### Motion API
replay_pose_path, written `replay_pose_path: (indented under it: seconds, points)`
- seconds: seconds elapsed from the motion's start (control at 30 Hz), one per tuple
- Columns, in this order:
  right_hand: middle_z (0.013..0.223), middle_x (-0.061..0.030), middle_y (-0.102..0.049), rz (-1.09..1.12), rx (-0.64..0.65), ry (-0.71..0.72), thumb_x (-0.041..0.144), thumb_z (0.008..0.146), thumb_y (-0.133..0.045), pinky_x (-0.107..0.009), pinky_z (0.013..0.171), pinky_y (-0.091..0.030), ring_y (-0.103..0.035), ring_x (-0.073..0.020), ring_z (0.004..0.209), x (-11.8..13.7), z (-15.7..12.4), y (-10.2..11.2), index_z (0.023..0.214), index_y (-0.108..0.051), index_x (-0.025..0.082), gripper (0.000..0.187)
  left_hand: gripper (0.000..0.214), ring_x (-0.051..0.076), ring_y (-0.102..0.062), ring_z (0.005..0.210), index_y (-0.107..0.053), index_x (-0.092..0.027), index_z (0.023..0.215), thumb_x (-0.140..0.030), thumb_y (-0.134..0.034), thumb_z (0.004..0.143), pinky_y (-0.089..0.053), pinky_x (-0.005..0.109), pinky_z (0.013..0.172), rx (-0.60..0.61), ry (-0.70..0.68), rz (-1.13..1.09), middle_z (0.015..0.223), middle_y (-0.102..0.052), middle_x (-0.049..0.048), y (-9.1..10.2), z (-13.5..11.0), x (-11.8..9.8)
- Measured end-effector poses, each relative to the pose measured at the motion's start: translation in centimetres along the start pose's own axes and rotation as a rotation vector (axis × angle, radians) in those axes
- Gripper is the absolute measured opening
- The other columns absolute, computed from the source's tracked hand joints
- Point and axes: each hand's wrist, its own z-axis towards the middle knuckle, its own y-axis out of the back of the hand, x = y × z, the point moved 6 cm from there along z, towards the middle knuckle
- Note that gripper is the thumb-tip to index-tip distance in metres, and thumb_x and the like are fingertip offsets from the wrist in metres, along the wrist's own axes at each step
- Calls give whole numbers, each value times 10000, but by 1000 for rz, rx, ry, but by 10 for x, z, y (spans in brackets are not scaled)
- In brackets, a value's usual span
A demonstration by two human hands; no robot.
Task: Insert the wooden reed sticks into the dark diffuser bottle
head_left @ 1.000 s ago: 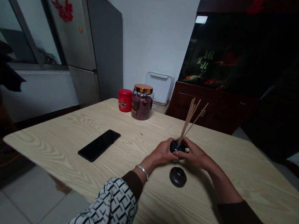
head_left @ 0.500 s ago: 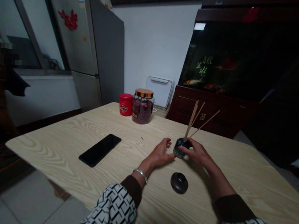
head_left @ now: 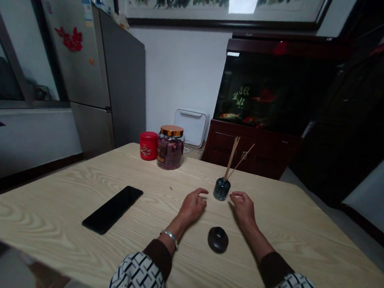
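A dark glass reed diffuser bottle (head_left: 221,190) stands upright on the wooden table, with several thin reed sticks (head_left: 232,158) rising from its neck. My left hand (head_left: 192,205) is just left of the bottle, fingers apart and curved, with nothing in it. On the bottle's other side my right hand (head_left: 243,207) is close by but apart from the glass, its fingers loosely bent and holding nothing. Nearer to me, between my forearms, lies a round dark brown cap (head_left: 217,239) with a hole in its middle.
A black phone (head_left: 113,209) lies at the left of the table (head_left: 153,229). Toward the back edge stand a red canister (head_left: 148,146) and a copper-lidded jar (head_left: 171,149) of dried petals. Beyond are a fridge (head_left: 124,73) and a fish tank (head_left: 264,92).
My right hand has let go of the diffuser bottle and drawn back to its right. My left hand has moved a little away from it. The camera view has tilted up.
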Motion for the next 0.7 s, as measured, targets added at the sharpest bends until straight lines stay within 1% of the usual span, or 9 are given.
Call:
replay_pose_path:
  seconds: [0.07, 0.13, 0.2, 0.27, 0.37, 0.43, 0.5, 0.57, 0.7]
  points:
    - [543, 69, -429, 65, -7, -12, 444, 722, -639, -261, 453, -331, -421, -136, 470, 14, -8, 9, 939, -631, 209, 320, 520, 63, -286, 461, -620, -133, 1223, -170, -618, 705, -240, 202, 498, 54, 32, -153, 495, -351, -111, -1, -6, -9]
    - [547, 93, -374, 184, 29, -10, 391, 740, -617, -227, 410, -258, -318, -101, 426, 45, -15, 22, 1096, -621, 212, 398, 689, 49, -235, 447, -536, -132, 1357, -194, -653, 681, -213, 194, 485, 128, 42, -319, 496, -330, -126, 1, -12, -31]
    - [583, 105, -352, 436, 135, 9, 333, 737, -633, -194, 386, -194, -225, -73, 419, 90, -21, 36, 1269, -559, 234, 546, 839, 47, -204, 450, -416, -161, 1473, -197, -666, 673, -201, 185, 478, 200, -9, -499, 506, -292, -136, 9, -17, -67]
    - [609, 107, -324, 614, 231, 103, 275, 739, -628, -174, 370, -191, -179, -63, 425, 145, -26, 57, 1368, -513, 276, 640, 914, 53, -188, 466, -319, -220, 1532, -169, -653, 683, -213, 181, 479, 242, -114, -705, 529, -271, -131, 23, -21, -113]
    - [586, 109, -219, 674, 322, 253, 251, 757, -584, -171, 353, -216, -121, -81, 424, 217, -33, 85, 1417, -499, 343, 672, 890, 59, -102, 473, -344, -270, 1526, -159, -658, 701, -227, 179, 464, 250, -300, -910, 553, -175, -123, 46, -27, -180]
    - [574, 107, -179, 670, 316, 345, 268, 765, -553, -174, 344, -192, -69, -89, 432, 249, -37, 100, 1433, -493, 372, 679, 868, 61, -71, 462, -374, -299, 1510, -157, -653, 701, -212, 178, 444, 241, -396, -962, 554, -129, -118, 58, -31, -213]
    - [555, 108, -164, 669, 269, 414, 309, 786, -528, -179, 342, -157, -27, -93, 442, 265, -40, 110, 1451, -473, 399, 674, 847, 63, -59, 450, -387, -312, 1502, -159, -645, 709, -194, 175, 426, 236, -467, -1010, 547, -111, -116, 65, -35, -235]
    - [530, 113, -158, 699, 245, 455, 354, 816, -521, -184, 343, -125, 0, -91, 446, 269, -43, 113, 1470, -434, 435, 664, 842, 64, -50, 435, -365, -325, 1510, -162, -637, 730, -180, 171, 412, 242, -507, -1061, 532, -109, -120, 68, -38, -244]
    - [513, 131, -120, 891, 403, 447, 345, 819, -587, -179, 344, -36, 58, -68, 442, 252, -49, 100, 1496, -365, 468, 723, 932, 54, -12, 412, -291, -344, 1535, -142, -676, 711, -148, 162, 378, 341, -553, -1156, 487, -155, -146, 63, -43, -238]
